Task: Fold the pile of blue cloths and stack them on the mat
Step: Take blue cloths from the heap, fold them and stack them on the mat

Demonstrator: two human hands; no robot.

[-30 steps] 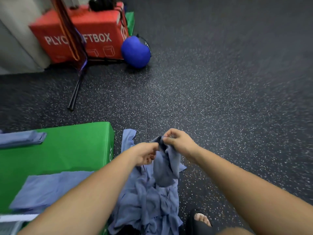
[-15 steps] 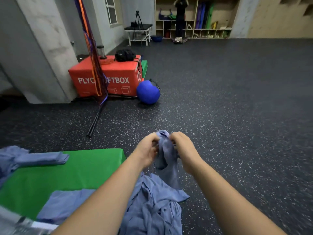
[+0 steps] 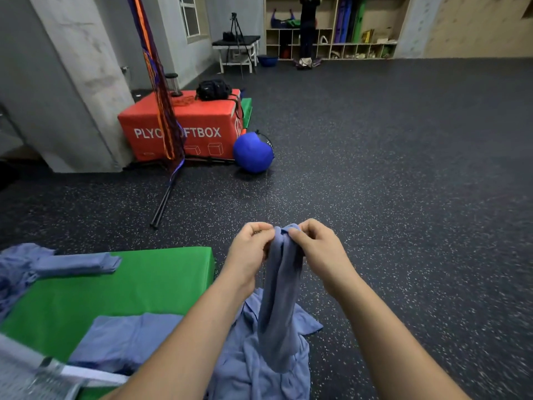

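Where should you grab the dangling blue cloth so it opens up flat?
Probably at its top edge, coming from above. The blue cloth hangs bunched like a rope from where the left hand and right hand pinch it, so sliding the pinches apart toward the two top corners should spread it.

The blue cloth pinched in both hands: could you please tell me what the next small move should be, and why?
The left hand and right hand pinch the cloth close together, so it hangs bunched above the pile, too crumpled to fold on the green mat. I would probably slide the hands apart along its top edge.
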